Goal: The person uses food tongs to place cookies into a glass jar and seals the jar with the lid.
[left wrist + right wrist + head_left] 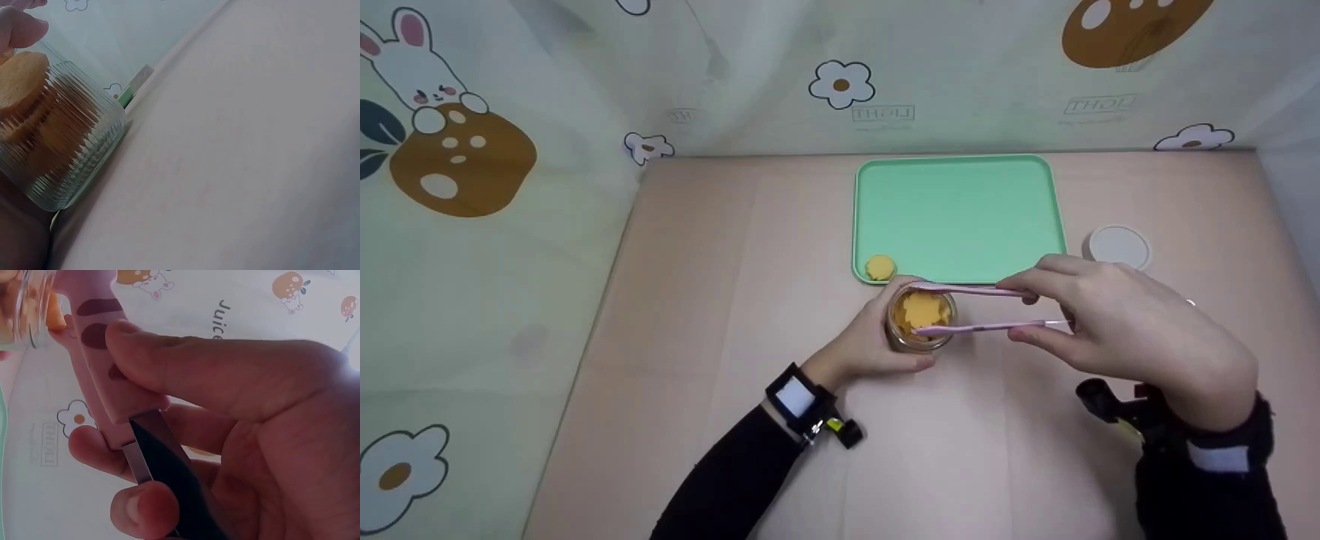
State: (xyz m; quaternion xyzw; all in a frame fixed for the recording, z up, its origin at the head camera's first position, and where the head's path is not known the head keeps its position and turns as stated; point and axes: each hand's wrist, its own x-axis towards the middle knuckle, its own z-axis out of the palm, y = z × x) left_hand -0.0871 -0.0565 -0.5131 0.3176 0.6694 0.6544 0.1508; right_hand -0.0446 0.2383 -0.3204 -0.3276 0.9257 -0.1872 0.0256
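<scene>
My left hand (877, 337) is wrapped around a ribbed glass jar (93, 132) of yellow-brown cookies (22, 84). In the head view a flower-shaped cookie (924, 309) shows at the jar's mouth. From the right, my right hand (1140, 322) holds pink tongs (971, 289), thumb on one arm and fingers on the other. The tongs' arms are spread, and their tips overlap the jar's opening on either side of that cookie. Brown marks and a metal strip show on the tongs (104, 349) in the right wrist view.
Behind the jar lies a light green tray (960, 217), with one yellow cookie (880, 267) in its near left corner. A round white lid (1119, 246) sits right of the tray, just beyond my right hand. A printed curtain (750, 75) hangs behind the table.
</scene>
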